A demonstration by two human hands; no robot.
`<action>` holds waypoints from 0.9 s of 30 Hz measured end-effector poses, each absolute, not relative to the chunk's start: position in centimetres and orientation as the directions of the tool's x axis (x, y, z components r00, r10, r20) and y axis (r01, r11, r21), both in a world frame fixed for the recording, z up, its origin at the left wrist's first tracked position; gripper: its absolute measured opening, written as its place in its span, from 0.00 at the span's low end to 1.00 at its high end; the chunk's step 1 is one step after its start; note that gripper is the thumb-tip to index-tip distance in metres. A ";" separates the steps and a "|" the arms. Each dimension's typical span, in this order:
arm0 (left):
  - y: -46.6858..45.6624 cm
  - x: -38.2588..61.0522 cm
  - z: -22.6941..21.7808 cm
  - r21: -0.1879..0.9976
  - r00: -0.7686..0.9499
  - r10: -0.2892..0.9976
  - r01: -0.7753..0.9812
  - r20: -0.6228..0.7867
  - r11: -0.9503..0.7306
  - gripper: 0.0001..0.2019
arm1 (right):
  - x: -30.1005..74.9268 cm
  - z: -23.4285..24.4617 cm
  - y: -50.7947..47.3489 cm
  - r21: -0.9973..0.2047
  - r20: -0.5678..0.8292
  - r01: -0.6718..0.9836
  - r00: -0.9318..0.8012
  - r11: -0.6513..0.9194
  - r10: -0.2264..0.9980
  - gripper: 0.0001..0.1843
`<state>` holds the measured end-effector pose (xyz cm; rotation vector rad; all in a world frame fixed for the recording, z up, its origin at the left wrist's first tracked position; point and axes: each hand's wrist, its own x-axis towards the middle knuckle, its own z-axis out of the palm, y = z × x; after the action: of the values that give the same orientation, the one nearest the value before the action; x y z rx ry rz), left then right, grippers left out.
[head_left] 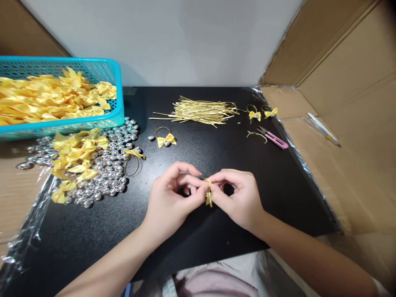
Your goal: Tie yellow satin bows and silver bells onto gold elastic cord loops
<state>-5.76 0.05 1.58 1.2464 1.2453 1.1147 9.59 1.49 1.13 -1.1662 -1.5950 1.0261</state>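
Observation:
My left hand (173, 194) and my right hand (239, 196) meet over the front middle of the black table. Both are closed in a pinch on a small yellow bow (209, 199), which hangs between the fingertips and is mostly hidden by them. A bit of gold cord shows above the bow at the fingertips. Just beyond my left hand lies a finished-looking yellow bow (167, 140) with a silver bell and a gold cord loop. Another gold loop with a bow (133, 159) rests left of it, beside the bells.
A turquoise basket (119, 99) of yellow bows stands at the left. Silver bells (113, 179) and loose bows (78, 154) are piled before it. Gold cords (202, 111) lie at the back, two looped bows (255, 116) and pink thread snips (275, 138) at the right. A utility knife (323, 130) lies on cardboard.

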 end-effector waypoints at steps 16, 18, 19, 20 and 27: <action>0.4 -6.1 1.7 0.971 0.102 0.980 -0.148 -0.173 0.187 0.12 | 9.8 1.0 1.6 -0.998 0.060 0.014 -0.228 0.065 0.972 0.07; 0.4 -6.1 1.7 0.973 0.125 0.981 -0.161 -0.149 0.168 0.13 | 9.8 0.9 1.7 -0.999 -0.012 -0.046 -0.263 -0.025 0.965 0.07; 0.4 -6.2 1.6 0.973 0.131 0.982 -0.171 -0.135 0.157 0.13 | 9.9 0.8 1.7 -0.997 -0.028 -0.064 -0.279 -0.048 0.960 0.07; 0.4 -6.2 1.6 0.972 0.134 0.984 -0.186 -0.118 0.142 0.14 | 9.9 0.8 1.8 -0.996 -0.027 -0.073 -0.292 -0.051 0.956 0.07; 0.4 -6.8 1.5 0.954 0.105 0.994 -0.301 0.035 -0.002 0.09 | 9.9 0.6 1.7 -0.944 0.279 0.065 -0.362 0.323 0.889 0.19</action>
<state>-6.83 0.39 1.54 1.0450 0.8965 1.2718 9.94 1.65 0.62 -0.8677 -1.6908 1.1528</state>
